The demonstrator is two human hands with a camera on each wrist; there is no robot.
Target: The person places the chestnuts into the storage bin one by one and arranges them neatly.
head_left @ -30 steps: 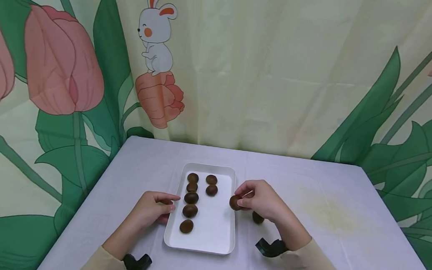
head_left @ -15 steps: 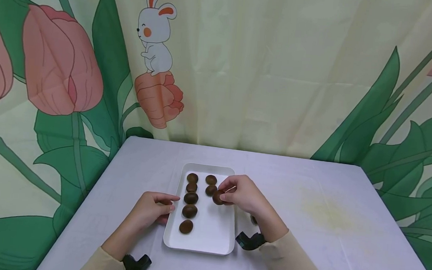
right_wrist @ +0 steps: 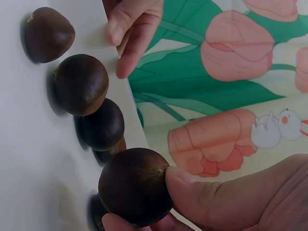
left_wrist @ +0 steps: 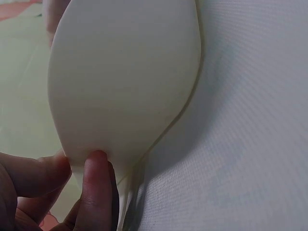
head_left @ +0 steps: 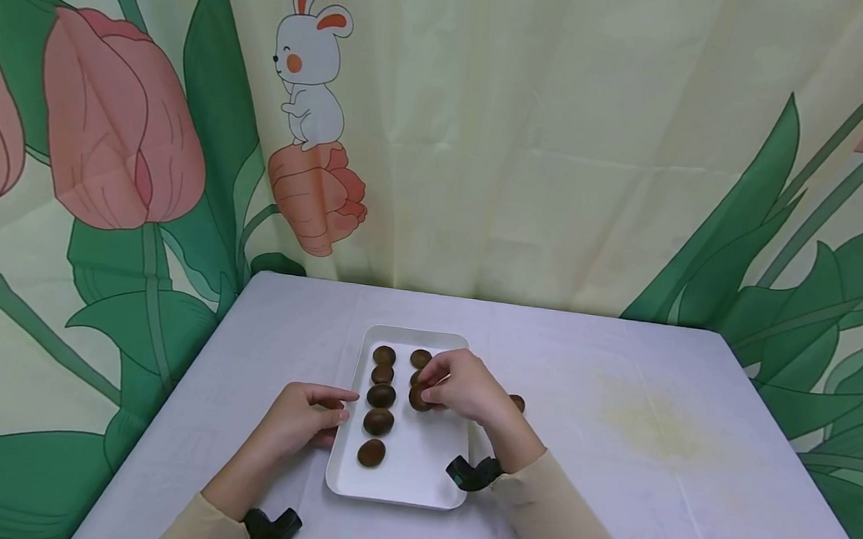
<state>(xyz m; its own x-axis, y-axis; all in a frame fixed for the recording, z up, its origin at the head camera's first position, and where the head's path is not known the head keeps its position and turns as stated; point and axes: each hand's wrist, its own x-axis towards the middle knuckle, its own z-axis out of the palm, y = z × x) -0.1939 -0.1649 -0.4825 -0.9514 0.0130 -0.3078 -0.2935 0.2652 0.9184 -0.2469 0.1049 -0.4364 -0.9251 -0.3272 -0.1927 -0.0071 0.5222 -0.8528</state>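
Note:
My right hand pinches a brown chestnut between thumb and fingers. In the head view this chestnut is over the white tray, at the near end of its right-hand row. Two chestnuts stand farther up that row: the far one shows, while the fingers and held chestnut partly cover the other. Several chestnuts form a column along the tray's left side. My left hand holds the tray's left edge, one fingertip pressed to the outer wall and others at the rim.
Another chestnut shows on the white tablecloth beyond the right forearm. Behind the table hangs a curtain printed with tulips and a rabbit. Black camera mounts sit on both wrists.
My right hand has carried the chestnut left, from the tray's right edge to the right-hand row. One tablecloth chestnut became hidden by the forearm, and another came into view. The left hand stays put.

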